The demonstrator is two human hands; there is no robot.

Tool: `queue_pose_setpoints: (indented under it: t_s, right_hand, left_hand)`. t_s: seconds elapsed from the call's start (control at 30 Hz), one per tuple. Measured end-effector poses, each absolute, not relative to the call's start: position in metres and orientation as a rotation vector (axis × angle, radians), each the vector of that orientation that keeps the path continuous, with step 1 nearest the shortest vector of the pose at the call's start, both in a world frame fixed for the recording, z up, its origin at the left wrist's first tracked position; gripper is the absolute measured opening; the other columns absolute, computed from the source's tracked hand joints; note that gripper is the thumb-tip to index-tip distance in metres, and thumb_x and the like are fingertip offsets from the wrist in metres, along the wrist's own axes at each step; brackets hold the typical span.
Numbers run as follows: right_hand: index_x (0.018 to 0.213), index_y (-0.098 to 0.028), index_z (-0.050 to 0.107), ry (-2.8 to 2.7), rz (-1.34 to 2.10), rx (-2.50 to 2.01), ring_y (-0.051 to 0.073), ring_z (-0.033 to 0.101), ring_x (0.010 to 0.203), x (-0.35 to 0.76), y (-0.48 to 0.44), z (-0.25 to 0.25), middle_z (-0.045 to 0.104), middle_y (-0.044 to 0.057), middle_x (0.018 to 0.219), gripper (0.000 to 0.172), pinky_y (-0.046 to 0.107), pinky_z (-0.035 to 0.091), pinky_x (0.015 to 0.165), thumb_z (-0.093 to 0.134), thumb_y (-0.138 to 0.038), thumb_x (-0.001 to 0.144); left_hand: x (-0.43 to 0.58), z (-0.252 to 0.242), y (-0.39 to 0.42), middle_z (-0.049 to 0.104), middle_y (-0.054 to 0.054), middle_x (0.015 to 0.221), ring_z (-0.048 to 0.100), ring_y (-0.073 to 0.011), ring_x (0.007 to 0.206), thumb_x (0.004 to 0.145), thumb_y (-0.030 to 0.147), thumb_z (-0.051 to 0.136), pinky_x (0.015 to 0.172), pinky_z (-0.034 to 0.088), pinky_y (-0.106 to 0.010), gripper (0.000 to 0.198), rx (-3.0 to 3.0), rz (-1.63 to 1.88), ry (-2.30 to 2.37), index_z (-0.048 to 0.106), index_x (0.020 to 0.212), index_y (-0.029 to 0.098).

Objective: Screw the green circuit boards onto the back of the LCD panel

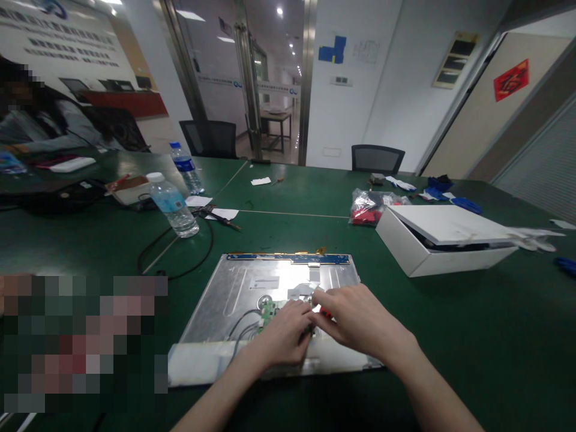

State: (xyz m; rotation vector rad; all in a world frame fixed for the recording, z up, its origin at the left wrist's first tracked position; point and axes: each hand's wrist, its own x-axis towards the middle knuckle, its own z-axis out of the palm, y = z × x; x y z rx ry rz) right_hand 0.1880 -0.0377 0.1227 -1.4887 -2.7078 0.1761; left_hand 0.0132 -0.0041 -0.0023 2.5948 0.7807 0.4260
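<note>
A flat display panel [211, 300] lies back side up on the table before me, with bare metal and a blue circuit strip along its far edge. On its middle sits a small green circuit board [269, 309] with grey cables [243, 330] running off its left side. My left hand [288, 327] rests over the board with fingers bent and closed on its right part. Beside it, touching, my right hand [351, 312] is closed in a pinch. A bit of something red [324, 312] shows under the right fingers; its kind is hidden.
A white box [459, 258] with its lid ajar stands at right, near a plastic bag of red items [366, 207]. Two water bottles [175, 207] [186, 168] and a black cable [212, 246] are at left. Another person [49, 120] sits far left; a nearer left area is pixelated.
</note>
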Motion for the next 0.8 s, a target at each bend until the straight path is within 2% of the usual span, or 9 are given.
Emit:
queue_pose_setpoints:
  t_s: [0.07,0.13,0.23,0.37,0.47,0.6,0.8]
  right_hand:
    - [0.093,-0.020,0.051,-2.690,0.205,-1.457,0.017,0.060,0.067,0.1891,-0.0392,0.1245,0.066,0.003,0.083,0.011,0.027,0.023,0.051,0.049,-0.030,0.090]
    - [0.095,-0.020,0.050,-2.682,0.234,-1.432,0.017,0.060,0.069,0.1897,-0.0401,0.1257,0.066,0.003,0.086,0.011,0.026,0.025,0.052,0.052,-0.027,0.087]
    - [0.097,-0.021,0.050,-2.684,0.231,-1.449,0.019,0.061,0.069,0.1892,-0.0396,0.1246,0.067,0.002,0.082,0.019,0.026,0.025,0.052,0.055,-0.037,0.088]
    - [0.091,-0.021,0.053,-2.702,0.174,-1.542,0.019,0.062,0.065,0.1873,-0.0380,0.1214,0.067,0.003,0.075,0.028,0.027,0.026,0.051,0.043,-0.048,0.094]
    - [0.093,-0.021,0.053,-2.717,0.164,-1.563,0.019,0.062,0.066,0.1875,-0.0383,0.1226,0.068,0.003,0.076,0.022,0.027,0.027,0.052,0.042,-0.040,0.095]
    - [0.098,-0.020,0.050,-2.704,0.225,-1.495,0.018,0.061,0.069,0.1899,-0.0400,0.1261,0.067,0.004,0.086,0.013,0.026,0.027,0.052,0.050,-0.029,0.089]
    - [0.096,-0.021,0.053,-2.699,0.212,-1.537,0.018,0.062,0.068,0.1906,-0.0379,0.1239,0.068,0.003,0.080,0.021,0.026,0.026,0.052,0.047,-0.041,0.093]
  left_hand:
    - [0.0139,-0.0014,-0.0041,0.059,-0.007,0.099,0.053,-0.0240,0.095,0.076,0.012,0.052,0.084,0.042,-0.036,0.021,2.595,0.416,0.778,0.057,0.095,0.020]
    - [0.0142,-0.0003,-0.0042,0.059,-0.007,0.098,0.053,-0.0238,0.094,0.076,0.012,0.052,0.084,0.042,-0.036,0.019,2.600,0.407,0.775,0.057,0.093,0.019]
    - [0.0139,0.0011,-0.0043,0.059,-0.006,0.098,0.053,-0.0232,0.093,0.076,0.012,0.052,0.083,0.042,-0.036,0.019,2.612,0.386,0.774,0.057,0.093,0.021]
    - [0.0131,0.0013,-0.0042,0.059,-0.005,0.100,0.053,-0.0231,0.094,0.076,0.011,0.052,0.083,0.042,-0.035,0.024,2.617,0.376,0.772,0.058,0.097,0.022]
    - [0.0135,-0.0001,-0.0040,0.059,-0.007,0.100,0.054,-0.0244,0.096,0.076,0.012,0.053,0.085,0.042,-0.037,0.023,2.604,0.384,0.791,0.058,0.096,0.021]
    - [0.0141,-0.0014,-0.0039,0.059,-0.007,0.099,0.054,-0.0250,0.097,0.074,0.011,0.053,0.085,0.042,-0.037,0.022,2.603,0.382,0.785,0.057,0.094,0.020]
    - [0.0134,0.0019,-0.0053,0.059,-0.006,0.097,0.054,-0.0236,0.095,0.073,0.009,0.051,0.083,0.043,-0.036,0.025,2.615,0.387,0.780,0.055,0.094,0.021]
